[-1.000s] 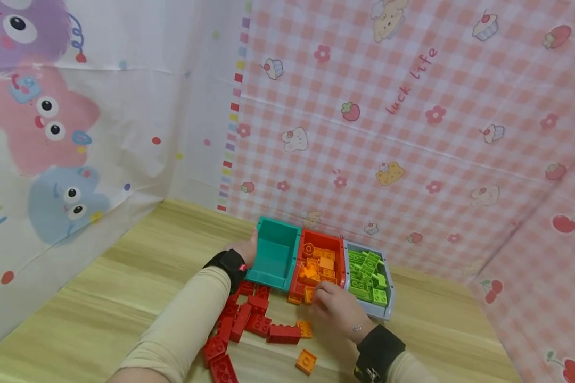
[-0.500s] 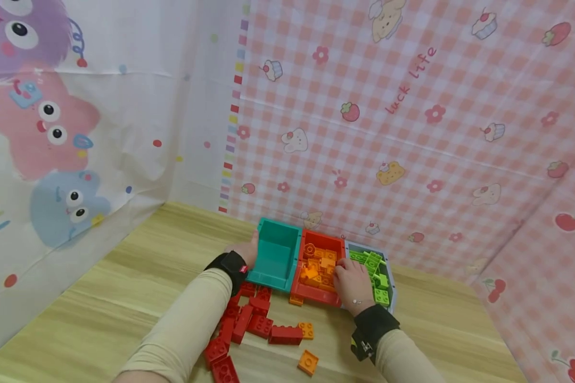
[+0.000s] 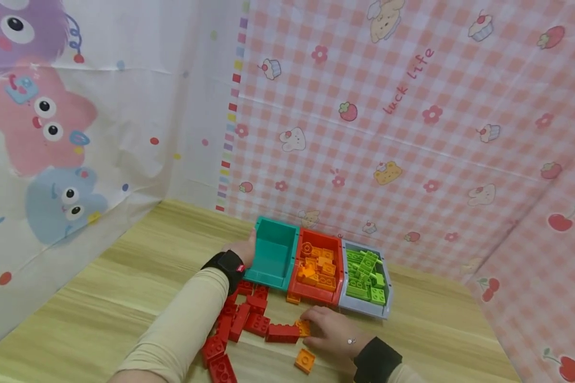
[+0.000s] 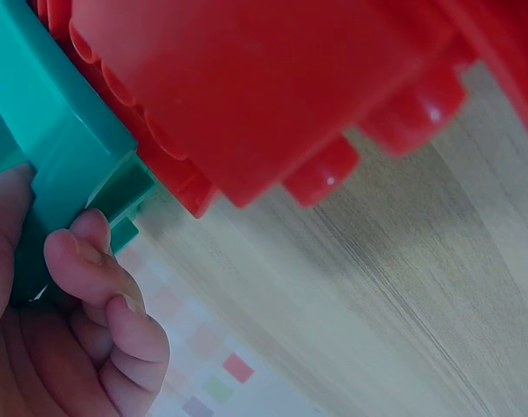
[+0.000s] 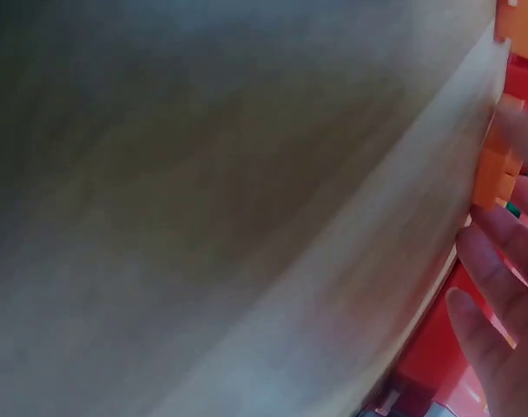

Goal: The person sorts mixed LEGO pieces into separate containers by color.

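Note:
My left hand (image 3: 241, 250) grips the near-left edge of an empty teal bin (image 3: 274, 256). In the left wrist view the thumb lies inside its wall and curled fingers (image 4: 129, 330) are under the rim. My right hand (image 3: 334, 331) is low over the table, its thumb and fingers spread around an orange toy brick (image 3: 303, 328) that sits at the end of a red brick (image 3: 282, 334). The right wrist view shows those fingers fairly straight beside the orange brick (image 5: 495, 165); a firm pinch is not visible. Another orange brick (image 3: 305, 361) lies nearer.
A red bin (image 3: 313, 292) with orange bricks and a grey bin (image 3: 364, 307) with green bricks adjoin the teal one. Several red bricks (image 3: 239, 322) lie by the left forearm. One orange brick (image 3: 293, 299) sits against the red bin's front. A checked cloth (image 3: 388, 133) hangs behind.
My right hand went from the red bin's front up over its right side, then came down to the orange brick by the red one. The left hand stays on the teal bin.

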Available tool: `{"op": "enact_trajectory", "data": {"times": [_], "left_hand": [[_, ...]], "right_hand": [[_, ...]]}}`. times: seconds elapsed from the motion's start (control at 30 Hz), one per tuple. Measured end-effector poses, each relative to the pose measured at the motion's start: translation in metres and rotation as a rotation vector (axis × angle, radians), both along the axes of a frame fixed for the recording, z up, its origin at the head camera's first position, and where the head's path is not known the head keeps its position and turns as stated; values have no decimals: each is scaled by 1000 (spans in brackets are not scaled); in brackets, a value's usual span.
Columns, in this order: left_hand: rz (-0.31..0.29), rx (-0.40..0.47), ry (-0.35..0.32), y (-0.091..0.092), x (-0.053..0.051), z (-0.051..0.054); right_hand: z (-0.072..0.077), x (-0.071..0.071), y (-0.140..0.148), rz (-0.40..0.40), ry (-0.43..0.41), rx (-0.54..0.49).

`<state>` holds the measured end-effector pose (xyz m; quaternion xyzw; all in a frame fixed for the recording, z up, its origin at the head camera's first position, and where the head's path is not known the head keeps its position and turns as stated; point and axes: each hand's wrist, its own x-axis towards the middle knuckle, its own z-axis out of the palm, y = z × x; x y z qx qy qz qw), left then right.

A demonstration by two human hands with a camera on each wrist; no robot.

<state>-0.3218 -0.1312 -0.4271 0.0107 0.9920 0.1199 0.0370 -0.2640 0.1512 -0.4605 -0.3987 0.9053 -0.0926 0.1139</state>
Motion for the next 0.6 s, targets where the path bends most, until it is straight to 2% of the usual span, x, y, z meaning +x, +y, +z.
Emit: {"op": "enact_trajectory", "data": {"times": [0.2, 0.27, 0.33, 0.47, 0.53, 0.6], "left_hand": [[-1, -6, 22, 1, -1, -1], [-10, -5, 29, 3, 0, -2], [-20, 0, 29, 4, 0, -2], [-11, 15, 39, 3, 0, -2], [1, 15, 48, 1, -1, -3], [7, 6, 60, -1, -2, -5]], "right_hand": [[2, -1, 2, 1, 105, -14], [8, -3, 4, -34, 154, -58], [15, -6, 4, -103, 236, -130], [30, -26, -5, -250, 444, -257], [34, -39, -13, -308, 502, -283], [36, -52, -20, -330, 528, -281]]}}
